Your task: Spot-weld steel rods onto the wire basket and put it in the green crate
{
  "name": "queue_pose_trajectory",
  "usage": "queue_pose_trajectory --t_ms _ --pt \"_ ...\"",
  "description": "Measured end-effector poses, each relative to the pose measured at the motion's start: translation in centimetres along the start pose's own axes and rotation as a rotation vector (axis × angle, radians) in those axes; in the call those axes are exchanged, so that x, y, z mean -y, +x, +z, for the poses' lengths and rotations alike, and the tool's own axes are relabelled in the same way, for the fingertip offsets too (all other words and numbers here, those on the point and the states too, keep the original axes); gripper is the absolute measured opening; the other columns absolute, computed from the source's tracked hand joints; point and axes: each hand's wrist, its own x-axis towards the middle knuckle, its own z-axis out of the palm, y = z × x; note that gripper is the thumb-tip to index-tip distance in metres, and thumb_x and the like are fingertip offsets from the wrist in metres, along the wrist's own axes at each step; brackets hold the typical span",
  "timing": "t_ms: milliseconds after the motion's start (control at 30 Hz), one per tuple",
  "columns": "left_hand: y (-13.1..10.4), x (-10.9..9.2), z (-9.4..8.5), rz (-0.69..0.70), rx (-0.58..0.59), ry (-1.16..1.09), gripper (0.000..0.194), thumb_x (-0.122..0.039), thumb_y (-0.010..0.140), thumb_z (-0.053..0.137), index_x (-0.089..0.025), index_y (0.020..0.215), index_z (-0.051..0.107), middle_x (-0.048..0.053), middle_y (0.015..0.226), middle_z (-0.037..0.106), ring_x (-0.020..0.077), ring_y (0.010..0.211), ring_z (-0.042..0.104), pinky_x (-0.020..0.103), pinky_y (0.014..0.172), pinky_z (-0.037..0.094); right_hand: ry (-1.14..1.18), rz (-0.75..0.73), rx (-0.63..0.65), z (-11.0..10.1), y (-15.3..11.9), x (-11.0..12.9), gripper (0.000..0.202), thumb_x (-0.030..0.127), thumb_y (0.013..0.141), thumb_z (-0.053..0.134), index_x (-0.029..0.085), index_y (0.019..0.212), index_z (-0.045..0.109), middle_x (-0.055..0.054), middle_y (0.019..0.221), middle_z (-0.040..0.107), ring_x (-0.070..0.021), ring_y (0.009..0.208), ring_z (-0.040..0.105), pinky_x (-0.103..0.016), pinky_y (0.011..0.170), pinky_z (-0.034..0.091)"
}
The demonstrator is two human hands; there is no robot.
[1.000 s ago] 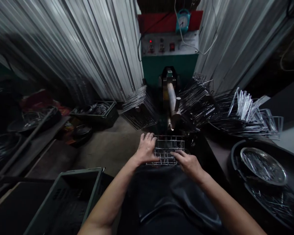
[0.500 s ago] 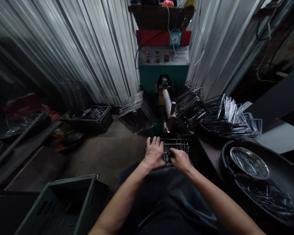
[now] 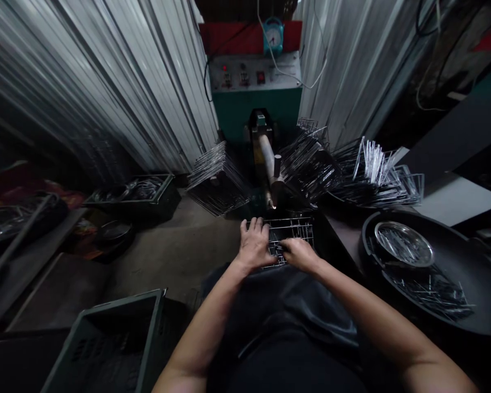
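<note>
A small metal wire grid [image 3: 291, 225] lies in front of me, just above my lap, below the tip of the spot welder's arm [image 3: 269, 158]. My left hand [image 3: 253, 243] rests on the grid's left part, fingers stretched forward and thumb out to the right. My right hand [image 3: 299, 253] is closed at the grid's right part, its fingertips curled toward the middle. A small dark shape shows at those fingertips, too dim to name. The welder's tip stands above the grid, apart from both hands.
Stacked wire frames [image 3: 219, 183] hang left of the welder, with more wire frames [image 3: 311, 164] on its right. A large black pan [image 3: 470, 273] at the right holds a steel bowl [image 3: 405, 244] of short metal rods. A green crate [image 3: 153, 327] stands at lower left.
The view has tipped and shifted, so the welder and frames sit higher and further left. Both hands remain on the grid, with the right hand slightly shifted over it.
</note>
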Motion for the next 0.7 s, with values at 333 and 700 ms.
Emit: queue_pose_trajectory --t_ms 333,700 --pt "0.3 1.7 0.0 0.007 0.021 0.001 0.081 -0.05 0.044 0.07 -0.013 0.113 0.047 0.021 0.128 0.043 0.0398 0.119 0.035 0.054 0.101 0.016 -0.064 -0.249 0.056 -0.9 0.2 -0.7 0.033 0.008 0.072 0.053 0.015 0.103 0.061 -0.008 0.1 0.061 -0.0191 0.09 0.057 -0.023 0.073 0.04" --pt "1.8 3.4 0.2 -0.021 0.029 -0.061 0.082 -0.049 0.042 0.071 -0.013 0.112 0.048 0.021 0.126 0.045 0.039 0.12 0.036 0.055 0.101 0.018 -0.181 -0.179 0.019 -0.9 1.2 -0.1 0.025 0.011 0.081 0.046 0.018 0.101 0.06 -0.007 0.099 0.06 -0.0194 0.086 0.059 -0.025 0.069 0.043"
